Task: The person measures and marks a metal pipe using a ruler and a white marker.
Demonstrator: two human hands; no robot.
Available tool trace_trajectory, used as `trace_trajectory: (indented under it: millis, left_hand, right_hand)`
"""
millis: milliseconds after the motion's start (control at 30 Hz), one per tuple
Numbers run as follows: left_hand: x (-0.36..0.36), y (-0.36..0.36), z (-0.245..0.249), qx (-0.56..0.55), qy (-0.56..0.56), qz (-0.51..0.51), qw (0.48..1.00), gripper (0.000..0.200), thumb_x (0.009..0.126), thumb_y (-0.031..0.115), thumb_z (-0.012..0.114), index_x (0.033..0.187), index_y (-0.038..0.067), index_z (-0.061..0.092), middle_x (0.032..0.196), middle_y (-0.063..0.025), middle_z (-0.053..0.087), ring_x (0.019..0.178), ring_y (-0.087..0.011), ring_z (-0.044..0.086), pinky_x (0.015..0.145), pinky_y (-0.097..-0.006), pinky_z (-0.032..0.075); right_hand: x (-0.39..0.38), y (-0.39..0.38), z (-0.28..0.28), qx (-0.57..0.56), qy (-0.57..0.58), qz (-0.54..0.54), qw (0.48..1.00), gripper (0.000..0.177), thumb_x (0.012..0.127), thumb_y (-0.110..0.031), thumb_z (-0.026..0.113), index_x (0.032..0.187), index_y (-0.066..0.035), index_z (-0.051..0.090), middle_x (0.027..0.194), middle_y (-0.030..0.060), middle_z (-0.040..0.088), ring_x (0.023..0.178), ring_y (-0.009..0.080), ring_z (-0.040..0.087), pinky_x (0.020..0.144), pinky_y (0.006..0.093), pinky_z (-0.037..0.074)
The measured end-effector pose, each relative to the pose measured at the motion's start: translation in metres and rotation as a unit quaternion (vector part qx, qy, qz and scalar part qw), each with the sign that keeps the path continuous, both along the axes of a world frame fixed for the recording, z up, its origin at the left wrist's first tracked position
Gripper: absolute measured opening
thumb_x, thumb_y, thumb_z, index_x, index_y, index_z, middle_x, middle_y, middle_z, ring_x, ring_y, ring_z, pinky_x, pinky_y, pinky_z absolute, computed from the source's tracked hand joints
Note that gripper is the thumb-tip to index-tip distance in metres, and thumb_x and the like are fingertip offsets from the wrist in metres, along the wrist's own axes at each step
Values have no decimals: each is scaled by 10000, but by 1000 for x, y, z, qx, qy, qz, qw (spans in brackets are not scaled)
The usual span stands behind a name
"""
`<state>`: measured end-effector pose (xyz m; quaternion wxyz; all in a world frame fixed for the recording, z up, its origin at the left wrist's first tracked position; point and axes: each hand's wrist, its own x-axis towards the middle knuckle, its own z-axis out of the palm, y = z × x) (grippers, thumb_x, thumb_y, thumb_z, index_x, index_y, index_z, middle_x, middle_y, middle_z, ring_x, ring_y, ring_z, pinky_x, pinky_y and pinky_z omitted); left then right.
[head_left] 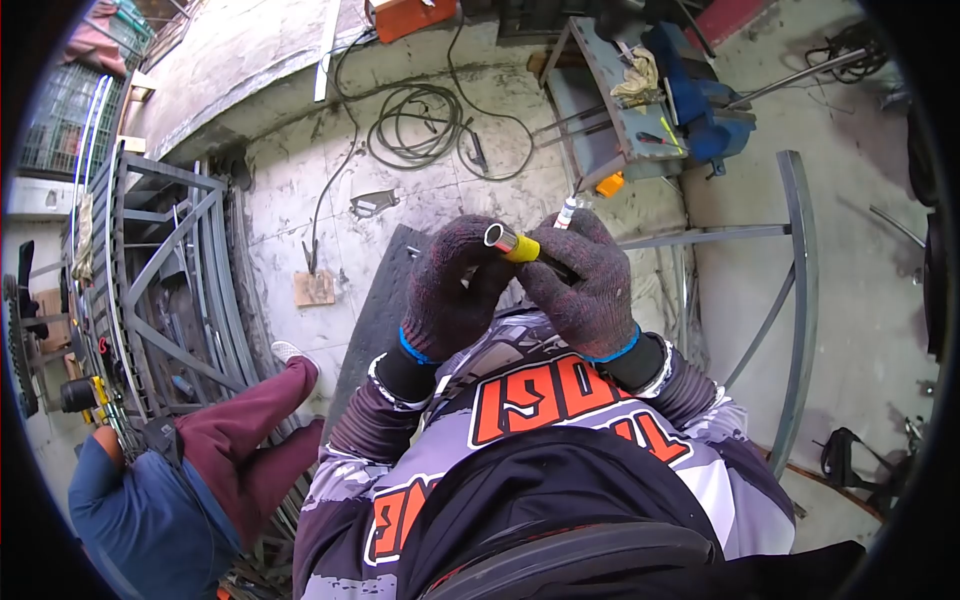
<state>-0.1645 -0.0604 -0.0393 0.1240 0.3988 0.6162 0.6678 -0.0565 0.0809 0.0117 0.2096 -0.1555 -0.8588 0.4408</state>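
Both my hands wear dark knitted gloves with blue cuffs and meet in front of my chest. Between them is a short tool (523, 248) with a silver round end and a yellow band; its dark rear part runs into my right hand (585, 275), whose fingers are closed on it. A white marker-like stick (566, 213) points up from behind the same hand. My left hand (458, 275) is curled beside the silver end, fingers bent round; whether it grips anything is hidden.
At the lower left a person in a blue shirt (150, 515) is beside stacked metal frames (165, 270). Coiled cable (415, 125) lies on the floor ahead. A metal stand with a blue vise (700, 110) is at the upper right, near a grey steel frame (800, 300).
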Motion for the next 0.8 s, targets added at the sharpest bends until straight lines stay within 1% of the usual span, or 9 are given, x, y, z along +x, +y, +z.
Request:
trace_trajectory:
  millis: [67, 133, 200, 300, 333, 400, 433, 500, 800]
  left_hand:
    - [0, -1, 8, -9, -39, -22, 999, 236, 934, 0, 676, 1146, 30, 575, 1104, -126, 640, 988, -206, 656, 839, -332, 554]
    - [0, -2, 10, -19, -78, -45, 996, 237, 934, -16, 662, 1142, 25, 555, 1153, -130, 623, 1030, -208, 633, 879, -328, 530]
    - [-2, -1, 9, -50, -85, -45, 994, 284, 952, 32, 674, 1208, 30, 550, 1116, -112, 635, 996, -184, 666, 862, -333, 567]
    - [-6, 6, 24, -69, -131, -88, 985, 260, 955, 24, 665, 1197, 22, 573, 1150, -112, 628, 1021, -194, 662, 890, -319, 551]
    - [-10, 6, 22, -68, -131, -86, 985, 260, 955, 24, 665, 1197, 22, 573, 1150, -112, 628, 1021, -194, 662, 890, -319, 551]
    - [-21, 7, 19, -70, -16, -149, 986, 260, 938, -8, 666, 1188, 12, 601, 1154, -128, 636, 1024, -207, 661, 874, -317, 542]
    - [-18, 9, 20, -68, -15, -147, 987, 260, 938, -8, 666, 1188, 12, 601, 1154, -128, 636, 1024, -207, 661, 874, -317, 542]
    - [-11, 10, 25, -75, -127, -119, 982, 209, 929, -3, 667, 1135, 0, 630, 1095, -146, 660, 961, -202, 670, 818, -327, 540]
    - [-15, 18, 33, -147, -125, -102, 976, 121, 951, 46, 639, 1065, 7, 637, 827, -98, 670, 757, -148, 644, 706, -306, 528]
  right_hand:
    - [-1, 6, 2, 173, 83, 64, 979, 253, 749, -92, 770, 991, -66, 705, 924, 98, 653, 801, 296, 621, 597, 398, 510]
    - [0, 8, 5, 175, 87, 66, 979, 256, 739, -92, 771, 984, -69, 702, 933, 91, 663, 804, 294, 622, 582, 407, 510]
    - [2, 9, 5, 175, 91, 65, 978, 259, 729, -92, 772, 976, -73, 698, 942, 84, 672, 807, 293, 623, 567, 417, 510]
    - [5, 11, 5, 144, 77, 49, 985, 263, 749, -105, 776, 1000, -72, 705, 934, 97, 667, 807, 296, 623, 587, 405, 510]
    - [6, 12, 6, 91, 45, 33, 994, 271, 760, -115, 778, 1018, -67, 708, 923, 103, 661, 803, 296, 620, 607, 398, 510]
    - [6, 15, 7, 42, 15, 19, 999, 280, 771, -125, 780, 1035, -62, 710, 913, 110, 655, 799, 296, 616, 627, 392, 510]
    - [7, 17, 5, 48, 18, 24, 998, 282, 778, -134, 780, 1040, -53, 713, 901, 114, 646, 795, 295, 614, 648, 386, 510]
    - [7, 19, 3, 56, 20, 32, 998, 285, 785, -143, 779, 1045, -45, 716, 890, 118, 637, 792, 293, 613, 669, 380, 510]
    - [7, 19, 5, -23, 8, -9, 1000, 241, 777, -93, 786, 997, -22, 718, 891, 116, 609, 787, 253, 612, 686, 361, 509]
